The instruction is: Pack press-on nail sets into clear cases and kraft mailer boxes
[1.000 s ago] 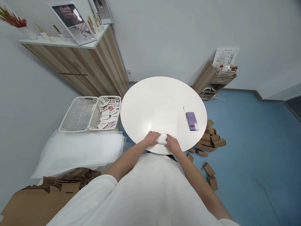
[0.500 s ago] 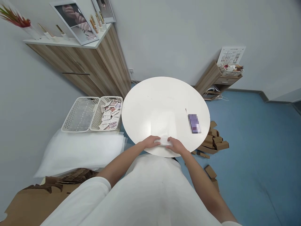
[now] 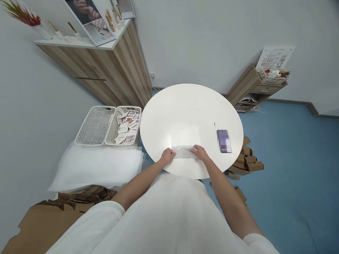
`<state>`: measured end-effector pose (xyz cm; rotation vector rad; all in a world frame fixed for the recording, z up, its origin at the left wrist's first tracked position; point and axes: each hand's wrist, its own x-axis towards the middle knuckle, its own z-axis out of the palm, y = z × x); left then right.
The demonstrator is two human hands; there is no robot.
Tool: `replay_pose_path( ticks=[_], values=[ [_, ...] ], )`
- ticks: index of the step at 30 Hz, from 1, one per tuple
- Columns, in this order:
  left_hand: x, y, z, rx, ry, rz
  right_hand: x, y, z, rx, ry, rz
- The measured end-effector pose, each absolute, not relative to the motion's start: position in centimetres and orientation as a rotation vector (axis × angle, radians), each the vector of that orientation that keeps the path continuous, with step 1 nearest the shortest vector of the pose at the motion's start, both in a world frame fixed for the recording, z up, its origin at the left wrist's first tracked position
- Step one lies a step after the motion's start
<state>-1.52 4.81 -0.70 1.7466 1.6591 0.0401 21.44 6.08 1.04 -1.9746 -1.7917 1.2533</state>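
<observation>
A thin, translucent white sheet (image 3: 182,152) lies near the close edge of the round white table (image 3: 190,102), with a folded strip running between my hands. My left hand (image 3: 167,156) is closed on the strip's left end, thumb inward. At the other end, my right hand (image 3: 199,152) pinches the strip with its fingers curled. Whether something is wrapped inside the fold I cannot tell. The sheet's far part is hard to make out against the glossy tabletop.
A phone (image 3: 224,141), blurred out, lies on the table's right. To the left stand a basket of clear plastic cases (image 3: 96,123), a basket of printed cards (image 3: 128,130) and stacked translucent sheets (image 3: 97,165). Brown cardboard (image 3: 42,225) is at lower left; small cardboard boxes (image 3: 249,160) lie right of the table.
My hands have moved slightly apart and away from the table's near edge. The strip between them now shows wider and flatter. The view has shifted a little.
</observation>
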Motion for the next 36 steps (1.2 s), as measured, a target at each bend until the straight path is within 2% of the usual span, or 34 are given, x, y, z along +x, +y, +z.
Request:
replay_pose_path(
  ticks=[11,16,20,23,25,28,32,36],
  values=[
    [-1.4,4.9,-0.3,1.601,1.799,-0.048,21.8,5.8,-0.4,-2.264,-1.637,1.035],
    [-1.1,4.8,0.0,1.693,1.833,0.042,23.8,4.3,-0.4,-2.372,-1.735,0.736],
    [-1.0,4.8,0.4,1.891,1.858,0.186,24.1,4.2,0.9,-2.164,-2.004,0.442],
    [-0.4,5.2,1.0,2.038,1.808,0.236,22.5,4.4,1.5,-1.809,-2.339,0.518],
    [0.1,5.5,1.3,2.2,1.612,0.194,21.1,4.4,1.4,-1.654,-2.521,0.598],
    [0.8,5.8,1.2,2.315,1.332,0.05,19.6,4.1,0.8,-1.704,-2.571,0.641],
    [0.8,5.6,1.1,2.281,1.275,-0.015,19.2,3.5,0.9,-1.756,-2.577,0.678],
    [-0.4,4.9,1.4,2.254,1.152,-0.023,19.3,1.9,2.0,-1.751,-2.57,0.859]
  ],
)
